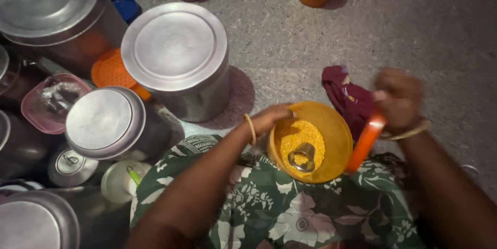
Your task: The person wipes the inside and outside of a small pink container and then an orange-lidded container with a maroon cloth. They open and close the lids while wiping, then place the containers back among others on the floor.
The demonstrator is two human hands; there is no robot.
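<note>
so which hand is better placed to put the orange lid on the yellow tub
Right. The right hand already holds the orange lid beside the yellow tub, while the left hand is occupied steadying the tub's rim.

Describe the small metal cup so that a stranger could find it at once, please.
Look at the round yellow plastic container on the floral-clothed lap, held by the left hand. Inside, on yellow split lentils, lies the small shiny steel cup, the only metal thing there.

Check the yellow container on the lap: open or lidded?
Open. The yellow container shows yellow grains and a small metal cup inside; the right hand holds its orange lid aside.
</note>
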